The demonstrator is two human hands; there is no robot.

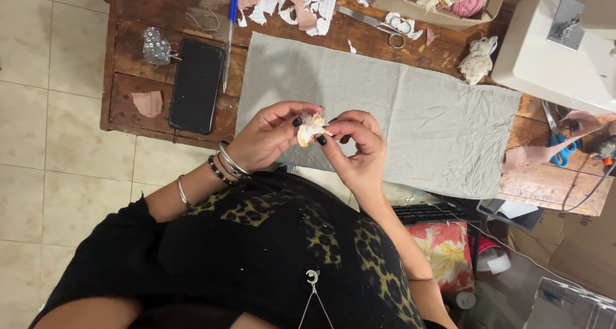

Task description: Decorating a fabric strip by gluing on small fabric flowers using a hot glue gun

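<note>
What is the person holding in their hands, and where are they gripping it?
A small crumpled cream-and-orange fabric scrap, pinched at its edges between the fingertips of the left hand and the right hand.

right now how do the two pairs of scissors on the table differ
The silver scissors lie at the far edge of the wooden table, all metal and in full view beside fabric scraps. The blue-handled scissors lie at the right by the white sewing machine, partly hidden under a pinkish fabric strip. Both lie flat, untouched; both hands pinch a small cream fabric piece.
</note>
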